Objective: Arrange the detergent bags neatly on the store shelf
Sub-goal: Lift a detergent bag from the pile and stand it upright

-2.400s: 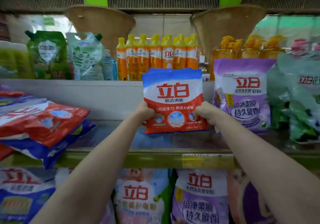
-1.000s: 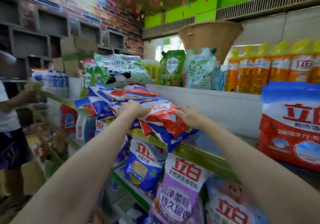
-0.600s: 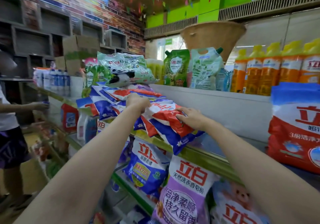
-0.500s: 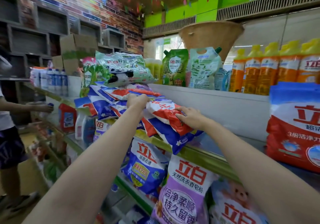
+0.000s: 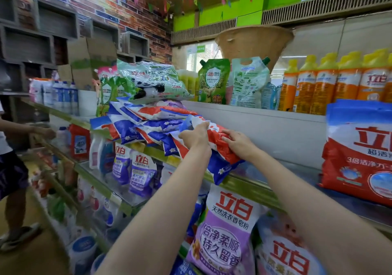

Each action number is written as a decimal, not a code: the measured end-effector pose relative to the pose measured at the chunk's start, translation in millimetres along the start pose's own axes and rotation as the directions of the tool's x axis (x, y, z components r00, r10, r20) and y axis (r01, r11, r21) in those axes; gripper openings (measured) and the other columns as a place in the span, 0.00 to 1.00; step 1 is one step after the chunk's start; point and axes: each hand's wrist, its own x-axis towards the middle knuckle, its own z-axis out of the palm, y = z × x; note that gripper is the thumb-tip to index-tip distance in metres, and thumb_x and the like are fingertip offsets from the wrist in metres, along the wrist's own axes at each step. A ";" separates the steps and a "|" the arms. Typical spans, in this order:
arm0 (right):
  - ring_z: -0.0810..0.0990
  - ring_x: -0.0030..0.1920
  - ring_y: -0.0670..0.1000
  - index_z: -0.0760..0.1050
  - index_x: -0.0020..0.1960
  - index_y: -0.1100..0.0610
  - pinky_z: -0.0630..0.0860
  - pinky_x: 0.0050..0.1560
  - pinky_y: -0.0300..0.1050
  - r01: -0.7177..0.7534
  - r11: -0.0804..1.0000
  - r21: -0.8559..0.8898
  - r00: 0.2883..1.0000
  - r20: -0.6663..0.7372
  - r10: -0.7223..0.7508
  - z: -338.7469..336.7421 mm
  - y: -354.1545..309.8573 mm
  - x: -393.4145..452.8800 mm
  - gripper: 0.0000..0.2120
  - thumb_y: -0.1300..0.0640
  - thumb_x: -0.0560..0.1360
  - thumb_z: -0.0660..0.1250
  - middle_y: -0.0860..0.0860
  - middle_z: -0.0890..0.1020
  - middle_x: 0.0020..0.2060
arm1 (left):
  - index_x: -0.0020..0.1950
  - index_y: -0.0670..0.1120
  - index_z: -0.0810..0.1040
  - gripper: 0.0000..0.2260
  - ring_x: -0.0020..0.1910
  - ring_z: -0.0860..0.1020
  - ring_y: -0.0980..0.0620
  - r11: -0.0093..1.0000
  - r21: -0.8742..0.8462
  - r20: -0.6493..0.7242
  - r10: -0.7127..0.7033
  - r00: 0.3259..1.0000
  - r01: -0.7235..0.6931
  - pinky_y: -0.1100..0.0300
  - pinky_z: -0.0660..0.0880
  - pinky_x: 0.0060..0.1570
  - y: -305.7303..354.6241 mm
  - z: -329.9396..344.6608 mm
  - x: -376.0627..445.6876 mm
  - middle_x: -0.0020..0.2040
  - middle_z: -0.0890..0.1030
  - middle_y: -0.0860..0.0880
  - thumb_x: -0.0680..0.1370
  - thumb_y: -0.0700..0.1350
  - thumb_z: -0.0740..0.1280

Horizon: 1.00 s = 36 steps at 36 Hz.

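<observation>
A red, white and blue detergent bag [image 5: 220, 145] lies tilted at the near end of a messy pile of like bags [image 5: 146, 122] on the glass shelf [image 5: 250, 184]. My left hand [image 5: 194, 135] grips the bag's upper left edge. My right hand [image 5: 237, 142] holds its right side, fingers curled over the red face. A green and white panda bag [image 5: 152, 83] tops the pile. One red and blue bag [image 5: 360, 155] stands upright on the shelf at the right.
Orange bottles [image 5: 331, 83] and green pouches [image 5: 214, 80] line the upper ledge. Purple bags [image 5: 222, 232] hang on the lower shelf. Another person [image 5: 12, 164] stands at the left, reaching toward the shelf end. A white back panel [image 5: 275, 132] runs behind the shelf.
Earlier I held the upright bag at the right; I have since turned left to the pile. In the last second both hands lifted the near bag's edge slightly and shifted along it.
</observation>
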 end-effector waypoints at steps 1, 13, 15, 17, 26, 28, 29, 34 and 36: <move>0.68 0.68 0.59 0.65 0.71 0.48 0.63 0.70 0.54 0.009 1.000 0.013 1.000 -0.004 -0.009 -0.8 3.7 0.5 0.21 0.47 0.79 0.58 0.58 0.69 0.69 | 0.66 0.35 0.67 0.27 0.56 0.76 0.42 0.999 0.031 -0.003 0.019 1.000 -0.018 0.54 0.72 0.53 -1.2 3.7 -0.5 0.62 0.75 0.40 0.72 0.42 0.72; 0.76 0.61 0.53 0.64 0.70 0.53 0.74 0.63 0.54 -0.069 0.921 0.384 0.968 -0.197 0.155 -48.2 47.0 -34.7 0.50 0.24 0.57 0.66 0.56 0.76 0.61 | 0.41 0.46 0.77 0.05 0.37 0.78 0.46 0.944 0.018 0.540 0.269 0.797 -0.330 0.46 0.78 0.47 29.9 52.4 -27.5 0.36 0.81 0.46 0.77 0.39 0.67; 0.75 0.62 0.56 0.66 0.67 0.55 0.72 0.65 0.55 -0.097 0.907 0.409 0.931 -0.286 0.229 -69.8 48.6 -49.7 0.51 0.23 0.55 0.64 0.57 0.76 0.61 | 0.43 0.45 0.76 0.03 0.29 0.81 0.51 0.956 -0.051 0.580 0.265 0.770 -0.290 0.55 0.81 0.35 39.0 52.9 -25.3 0.31 0.82 0.49 0.76 0.38 0.67; 0.78 0.56 0.53 0.69 0.60 0.57 0.76 0.60 0.49 -0.052 0.860 0.508 0.912 -0.326 0.248 -89.9 44.4 -65.9 0.33 0.34 0.66 0.68 0.54 0.79 0.56 | 0.46 0.43 0.76 0.03 0.25 0.80 0.55 0.965 -0.107 0.580 0.255 0.774 -0.238 0.61 0.78 0.27 44.4 53.5 -23.3 0.29 0.82 0.50 0.75 0.38 0.68; 0.83 0.36 0.47 0.78 0.49 0.55 0.81 0.38 0.41 0.222 0.750 0.623 0.840 -0.512 0.177 -136.5 23.2 -113.7 0.03 0.59 0.75 0.67 0.50 0.84 0.39 | 0.51 0.42 0.79 0.05 0.36 0.83 0.47 0.974 -0.216 0.630 0.198 0.751 -0.075 0.51 0.82 0.38 27.2 60.0 -14.1 0.39 0.85 0.44 0.78 0.41 0.64; 0.82 0.37 0.48 0.77 0.44 0.52 0.80 0.42 0.44 0.255 0.809 0.529 0.762 -0.625 0.168 -139.4 20.1 -116.3 0.03 0.59 0.76 0.66 0.51 0.83 0.40 | 0.61 0.39 0.76 0.14 0.49 0.82 0.40 0.985 -0.173 0.682 0.131 0.720 -0.015 0.45 0.81 0.46 21.1 62.4 -16.0 0.52 0.82 0.38 0.79 0.45 0.63; 0.82 0.39 0.49 0.76 0.44 0.51 0.80 0.43 0.46 0.265 0.832 0.488 0.729 -0.666 0.159 -140.8 18.8 -117.7 0.04 0.58 0.76 0.66 0.50 0.83 0.40 | 0.65 0.40 0.74 0.18 0.54 0.80 0.38 0.990 -0.138 0.698 0.087 0.710 0.014 0.43 0.80 0.50 19.2 62.7 -17.9 0.57 0.80 0.37 0.80 0.49 0.61; 0.77 0.41 0.43 0.76 0.51 0.58 0.75 0.45 0.31 0.237 0.942 0.239 0.535 -0.841 0.079 -150.5 9.5 -124.9 0.06 0.56 0.77 0.65 0.45 0.77 0.40 | 0.56 0.48 0.81 0.25 0.53 0.81 0.44 0.984 0.175 0.722 -0.101 0.685 -0.040 0.48 0.78 0.55 8.4 64.5 -23.9 0.53 0.83 0.44 0.72 0.66 0.63; 0.78 0.45 0.49 0.75 0.53 0.64 0.76 0.51 0.39 0.196 0.967 0.162 0.505 -0.862 0.043 -155.2 8.9 -125.4 0.12 0.55 0.77 0.64 0.51 0.80 0.43 | 0.45 0.49 0.79 0.19 0.39 0.81 0.52 0.951 0.253 0.711 -0.060 0.701 -0.176 0.58 0.79 0.42 4.9 65.5 -28.3 0.43 0.83 0.48 0.77 0.62 0.58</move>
